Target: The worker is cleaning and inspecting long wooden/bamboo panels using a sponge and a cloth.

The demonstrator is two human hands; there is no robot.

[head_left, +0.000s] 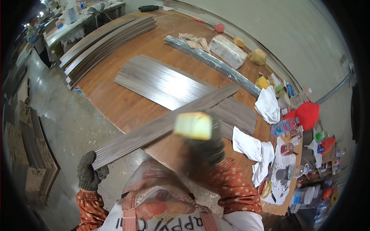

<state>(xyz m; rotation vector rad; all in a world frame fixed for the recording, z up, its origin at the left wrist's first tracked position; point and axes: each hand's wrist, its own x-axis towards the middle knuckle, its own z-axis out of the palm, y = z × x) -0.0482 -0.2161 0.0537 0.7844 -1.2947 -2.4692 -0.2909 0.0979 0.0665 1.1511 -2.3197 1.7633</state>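
My left hand (89,171), in a dark knitted glove, is closed round the near end of a long, narrow grey wood-grain plank (154,126). The plank slants away to the right, its far part lying across other wide grey boards (162,82) on the table. In my right hand (210,144), gloved too and smeared by motion, is a pale yellow sponge-like block (192,125). That block is in front of the plank's middle in this view; whether it touches the plank I cannot tell.
Stacked planks (111,42) lie at the brown table's (104,98) far left. A foil-wrapped bar (212,63), a whitish block (228,51) and white cloths (246,144) lie to the right. Bottles (285,127) crowd the right edge. More boards (32,154) stand on the left floor. A person (40,44) stands far left.
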